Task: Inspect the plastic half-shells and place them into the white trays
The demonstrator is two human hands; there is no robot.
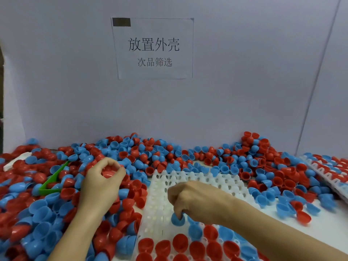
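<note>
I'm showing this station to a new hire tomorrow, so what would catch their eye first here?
Probably the sprawling heap of red and blue plastic half-shells piled along the pale back wall. Next, the white moulded plastic tray at centre, its near rows already filled, where the right hand presses a blue half-shell into a pocket while the left hand grips a red half-shell over the pile. Above hangs a white paper sign with printed characters.

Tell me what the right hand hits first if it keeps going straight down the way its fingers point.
Most likely the white tray. The right hand pinches a blue shell pointing down at it, so the shell would seat in a tray pocket first. Depth is unclear; it may be touching already.
</note>
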